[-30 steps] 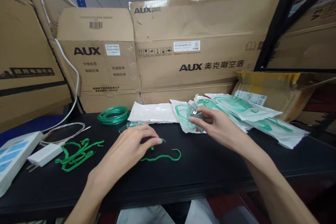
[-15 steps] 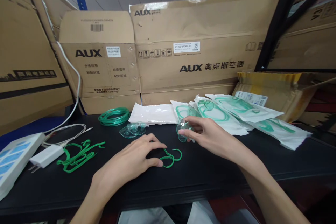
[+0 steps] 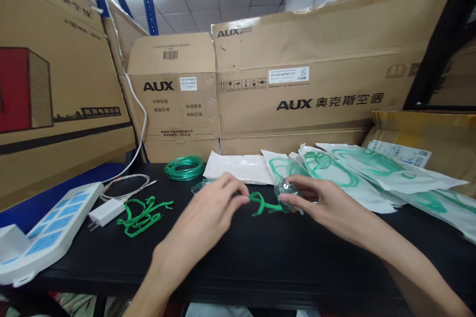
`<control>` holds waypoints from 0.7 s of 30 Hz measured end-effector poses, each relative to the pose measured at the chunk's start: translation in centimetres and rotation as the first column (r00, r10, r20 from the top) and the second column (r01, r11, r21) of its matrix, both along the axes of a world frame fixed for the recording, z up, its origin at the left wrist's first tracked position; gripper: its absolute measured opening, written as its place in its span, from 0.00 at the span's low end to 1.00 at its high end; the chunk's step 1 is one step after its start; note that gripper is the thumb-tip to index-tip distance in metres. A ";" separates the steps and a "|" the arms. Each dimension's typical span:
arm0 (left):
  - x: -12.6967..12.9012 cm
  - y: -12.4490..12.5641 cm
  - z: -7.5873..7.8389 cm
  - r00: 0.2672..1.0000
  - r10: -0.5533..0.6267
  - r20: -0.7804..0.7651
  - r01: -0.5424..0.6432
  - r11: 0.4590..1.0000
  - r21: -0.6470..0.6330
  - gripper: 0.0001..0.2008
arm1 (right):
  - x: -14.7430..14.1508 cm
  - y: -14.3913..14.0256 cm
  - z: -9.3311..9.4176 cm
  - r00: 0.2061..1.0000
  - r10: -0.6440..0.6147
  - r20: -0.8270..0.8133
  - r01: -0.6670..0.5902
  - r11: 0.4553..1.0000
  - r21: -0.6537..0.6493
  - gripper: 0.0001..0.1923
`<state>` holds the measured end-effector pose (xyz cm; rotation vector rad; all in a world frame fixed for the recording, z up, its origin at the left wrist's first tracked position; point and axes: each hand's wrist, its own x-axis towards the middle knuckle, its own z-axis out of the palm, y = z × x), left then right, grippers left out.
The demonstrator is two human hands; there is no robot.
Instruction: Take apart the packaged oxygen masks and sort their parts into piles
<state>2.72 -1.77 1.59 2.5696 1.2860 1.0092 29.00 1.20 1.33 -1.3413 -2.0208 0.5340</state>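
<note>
Left hand (image 3: 208, 218) pinching one end of green strap (image 3: 263, 203); right hand (image 3: 327, 208) pinching clear mask (image 3: 285, 190) at strap's far end, between both hands, just above table (image 3: 260, 257). Could slip off mask's edge if tugged sideways. Could snag packets (image 3: 349, 173) just beyond right fingers.

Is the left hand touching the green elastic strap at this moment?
Touching. The head view shows the left hand pinching one end of the green strap between its fingers, while the strap's other end runs to the clear mask in the right hand.
</note>
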 end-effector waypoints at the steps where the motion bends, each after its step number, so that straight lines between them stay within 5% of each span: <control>1: -1.0 -0.1 0.7 0.997 0.059 0.041 -0.061 0.997 0.040 0.08 | 0.0 0.0 0.0 1.000 -0.001 0.002 0.001 1.000 0.000 0.24; 4: -5.3 -0.1 2.0 0.937 0.335 0.095 -0.344 0.932 0.112 0.11 | -0.1 -0.2 0.0 1.000 -0.018 0.004 0.018 1.000 -0.017 0.25; 7: -10.4 0.3 1.7 0.775 0.632 -0.008 -0.631 0.775 0.039 0.15 | -0.4 -0.4 0.0 1.000 -0.015 0.010 0.015 0.999 -0.045 0.25; 9: -13.3 0.8 0.9 0.705 0.694 -0.144 -0.704 0.709 -0.029 0.14 | -0.7 -0.5 0.1 1.000 -0.003 0.026 0.005 0.998 -0.056 0.24; 12: -15.5 1.5 0.0 0.684 0.698 -0.211 -0.719 0.694 -0.031 0.14 | -1.3 -0.7 0.0 1.000 0.007 0.020 -0.005 0.997 -0.078 0.24; 15: -13.7 1.4 0.4 0.705 0.697 -0.135 -0.705 0.709 -0.023 0.21 | -2.0 -1.0 -0.4 1.000 0.001 0.010 0.000 0.995 -0.102 0.26; 17: -10.5 1.1 1.1 0.777 0.628 -0.043 -0.629 0.771 -0.098 0.26 | -2.6 -1.3 -0.9 1.000 0.005 0.002 -0.005 0.995 -0.103 0.26; 19: -6.7 0.6 1.4 0.900 0.433 0.060 -0.414 0.888 -0.198 0.27 | -3.1 -1.5 -1.5 0.999 0.040 -0.019 -0.041 0.997 -0.070 0.25; 21: -3.2 0.3 1.3 0.966 0.213 0.148 -0.162 0.940 -0.299 0.25 | -3.6 -1.7 -1.9 0.996 0.087 -0.034 -0.087 0.996 0.003 0.23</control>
